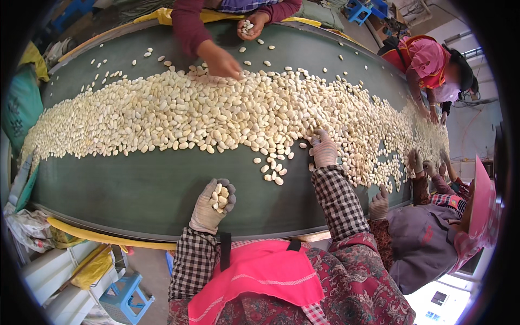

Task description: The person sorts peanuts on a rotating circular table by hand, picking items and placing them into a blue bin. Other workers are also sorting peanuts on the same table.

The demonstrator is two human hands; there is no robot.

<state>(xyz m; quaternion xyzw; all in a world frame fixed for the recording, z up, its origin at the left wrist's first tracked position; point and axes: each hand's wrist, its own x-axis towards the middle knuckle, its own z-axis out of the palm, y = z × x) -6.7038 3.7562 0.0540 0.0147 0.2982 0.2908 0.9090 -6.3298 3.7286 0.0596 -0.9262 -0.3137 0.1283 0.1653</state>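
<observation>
A broad band of pale dried beans runs along the dark green sorting belt in front of me. My left hand, in a pale glove with grey fingertips, is turned palm up near the close edge. Several loose beans lie cupped in it. Over at the near side of the bean band, my right hand, also gloved, has its fingertips among the beans. Whether those fingers pinch a bean is hidden. A small group of stray beans lies just left of that hand.
Across the belt, a person's hand reaches into the beans while their other hand holds some. Co-workers' gloved hands work close on my right. Yellow edging lines the near rim; a blue plastic stool stands below left.
</observation>
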